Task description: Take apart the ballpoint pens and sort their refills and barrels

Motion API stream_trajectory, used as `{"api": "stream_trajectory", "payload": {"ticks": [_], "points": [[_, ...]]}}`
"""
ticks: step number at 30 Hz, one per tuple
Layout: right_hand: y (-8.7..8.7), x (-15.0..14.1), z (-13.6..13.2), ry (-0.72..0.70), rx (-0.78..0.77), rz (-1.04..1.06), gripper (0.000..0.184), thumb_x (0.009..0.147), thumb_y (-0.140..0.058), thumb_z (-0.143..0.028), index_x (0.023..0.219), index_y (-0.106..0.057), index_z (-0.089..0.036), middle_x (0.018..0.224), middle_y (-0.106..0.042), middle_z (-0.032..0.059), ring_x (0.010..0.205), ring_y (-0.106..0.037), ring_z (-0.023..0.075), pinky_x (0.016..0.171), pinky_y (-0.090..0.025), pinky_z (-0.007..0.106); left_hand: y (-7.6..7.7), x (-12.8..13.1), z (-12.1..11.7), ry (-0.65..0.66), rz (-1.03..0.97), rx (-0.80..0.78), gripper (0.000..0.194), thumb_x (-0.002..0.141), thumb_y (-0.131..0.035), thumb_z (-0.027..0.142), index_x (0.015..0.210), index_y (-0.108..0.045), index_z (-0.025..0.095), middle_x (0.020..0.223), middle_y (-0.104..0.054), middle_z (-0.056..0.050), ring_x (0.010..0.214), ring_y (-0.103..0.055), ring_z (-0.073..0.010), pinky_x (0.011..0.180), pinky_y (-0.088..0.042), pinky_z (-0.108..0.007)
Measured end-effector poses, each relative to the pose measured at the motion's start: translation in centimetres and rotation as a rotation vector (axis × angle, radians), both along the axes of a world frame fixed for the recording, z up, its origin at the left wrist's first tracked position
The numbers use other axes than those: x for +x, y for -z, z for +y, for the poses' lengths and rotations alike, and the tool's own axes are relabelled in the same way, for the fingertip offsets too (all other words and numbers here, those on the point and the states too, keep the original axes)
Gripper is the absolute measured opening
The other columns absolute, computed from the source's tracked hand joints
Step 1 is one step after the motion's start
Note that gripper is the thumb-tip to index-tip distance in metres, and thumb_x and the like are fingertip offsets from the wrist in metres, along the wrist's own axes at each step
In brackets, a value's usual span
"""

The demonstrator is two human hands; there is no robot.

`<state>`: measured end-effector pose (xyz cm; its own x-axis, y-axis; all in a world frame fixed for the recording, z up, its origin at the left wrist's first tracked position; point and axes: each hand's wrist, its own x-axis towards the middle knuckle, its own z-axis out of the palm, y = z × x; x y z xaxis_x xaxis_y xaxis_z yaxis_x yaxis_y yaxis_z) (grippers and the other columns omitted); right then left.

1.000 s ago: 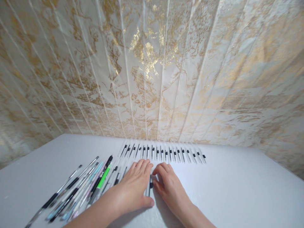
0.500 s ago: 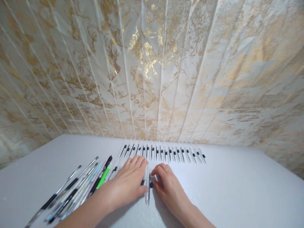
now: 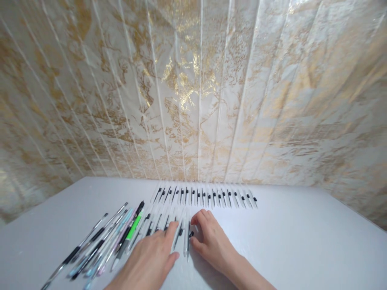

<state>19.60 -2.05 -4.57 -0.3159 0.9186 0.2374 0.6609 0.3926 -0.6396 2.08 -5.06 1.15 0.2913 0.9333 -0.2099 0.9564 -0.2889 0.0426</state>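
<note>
My left hand (image 3: 155, 251) hovers over or rests on the lower row of clear pens, its index finger stretched forward and the thumb apart; it grips nothing visible. Beneath and beside it are pens with black parts, among them a tilted clear pen (image 3: 178, 234). My right hand (image 3: 213, 237) is curved, with thumb and index tips apart, at the right side of the row's last clear pen (image 3: 188, 241). Its fingertips appear to touch that pen's side without closing around it. The left hand covers parts of several pens.
Along the back of the white table (image 3: 287, 233) runs a row of clear pens (image 3: 198, 196) with black parts. A loose bunch of mixed pens (image 3: 99, 237) lies at left, with a bright green pen (image 3: 133, 227) at its right side. A gold-patterned curtain (image 3: 187, 121) hangs behind the table.
My left hand has drawn back and to the left, uncovering more of the lower row, with its index finger now pointing out. My right hand stays beside the last pen. The view has shifted slightly.
</note>
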Motion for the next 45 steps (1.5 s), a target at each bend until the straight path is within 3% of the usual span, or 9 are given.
{"api": "stream_trajectory", "payload": {"ticks": [4,8,13,24,33,39,45], "points": [[0.0,-0.1,-0.1,-0.006,0.01,0.007,0.025,0.069,-0.051,-0.003,0.089,-0.051,-0.019,0.095,-0.056,0.006,0.093,-0.048,0.0227,0.085,-0.04,0.037,3.0,-1.1,-1.2,0.037,-0.22,0.07,0.048,0.085,-0.046,0.017,0.133,-0.048,0.018,0.102,-0.069,-0.011,0.095,-0.067,-0.0257,0.074,-0.051,-0.031],[-0.3,0.3,0.2,-0.01,-0.004,0.019,0.027,0.068,-0.054,-0.002,0.089,-0.05,-0.019,0.096,-0.057,0.0062,0.092,-0.049,0.0221,0.084,-0.04,0.036,4.5,-1.5,-1.8,0.044,-0.33,0.122,0.046,0.086,-0.042,0.018,0.132,-0.048,0.019,0.102,-0.068,-0.01,0.097,-0.065,-0.0245,0.074,-0.05,-0.03],[-0.3,0.8,0.5,-0.013,-0.096,0.069,0.028,0.066,-0.054,-0.002,0.086,-0.049,-0.02,0.081,-0.057,0.0009,0.076,-0.052,0.018,0.071,-0.04,0.029,4.7,-1.4,-1.9,0.099,-0.451,0.06,0.044,0.085,-0.043,0.014,0.128,-0.047,0.022,0.097,-0.065,-0.004,0.09,-0.064,-0.0192,0.08,-0.049,-0.029],[0.2,0.4,0.2,-0.024,-0.156,0.186,0.021,0.072,-0.052,-0.002,0.081,-0.056,-0.02,0.074,-0.058,-0.0014,0.068,-0.053,0.0144,0.065,-0.04,0.025,4.3,-1.8,-1.6,0.204,-0.434,-0.052,0.035,0.079,-0.047,0.009,0.111,-0.054,0.023,0.103,-0.06,-0.005,0.098,-0.059,-0.0217,0.081,-0.048,-0.03],[0.8,-0.1,0.0,0.01,-0.024,0.195,0.027,0.066,-0.05,0.001,0.081,-0.055,-0.02,0.08,-0.054,-0.0007,0.072,-0.051,0.0155,0.068,-0.04,0.026,4.7,-1.5,-2.3,0.26,-0.37,0.034,0.041,0.079,-0.057,0.015,0.118,-0.056,0.027,0.106,-0.058,-0.005,0.096,-0.058,-0.0226,0.085,-0.049,-0.033],[0.7,0.0,-0.1,0.002,0.052,0.165,0.027,0.067,-0.049,0.001,0.083,-0.053,-0.02,0.085,-0.051,0.001,0.079,-0.05,0.0174,0.075,-0.041,0.028,4.4,-0.9,-3.3,0.23,-0.416,0.138,0.03,0.087,-0.05,0.012,0.112,-0.057,0.026,0.105,-0.058,-0.003,0.099,-0.058,-0.0215,0.087,-0.048,-0.034],[0.9,0.0,0.0,0.012,0.082,0.166,0.027,0.069,-0.049,0.003,0.083,-0.054,-0.019,0.084,-0.052,0.0017,0.077,-0.051,0.0175,0.073,-0.042,0.028,5.5,-0.1,-2.6,0.259,-0.326,0.294,0.031,0.09,-0.039,0.002,0.098,-0.06,0.024,0.092,-0.058,-0.001,0.084,-0.061,-0.0171,0.071,-0.048,-0.026]]}}
